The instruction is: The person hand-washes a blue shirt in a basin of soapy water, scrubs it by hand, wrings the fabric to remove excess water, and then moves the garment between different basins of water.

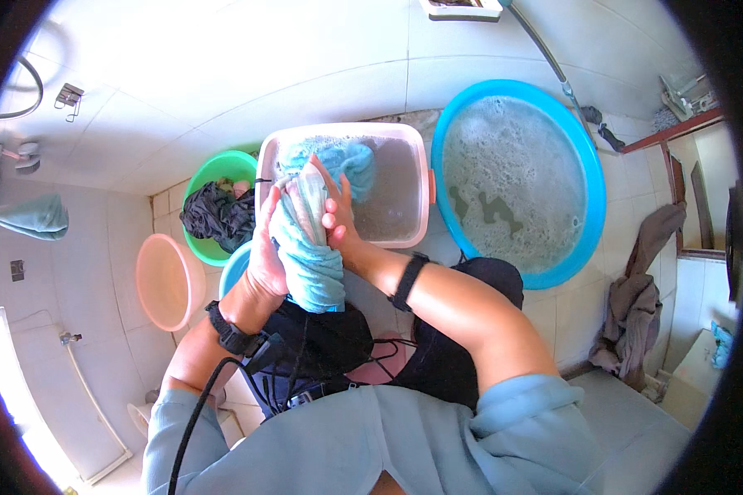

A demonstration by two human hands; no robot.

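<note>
L hand (266, 262) & R hand (338, 219) pressed tog. round lt-blue towel (309, 276), at pink tub's (347, 129) near-L corner. Towel's bunched & twisted; looks part-done. Blue cloth (357, 165) lies in tub nr far edge; can't tell if joined. Dark clothes (219, 216) in green basin (231, 159), stage unclear.

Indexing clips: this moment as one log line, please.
left hand: holding bunched blue cloth | right hand: same cloth | pink basin: water, more blue fabric | blue tub: sudsy water
</note>
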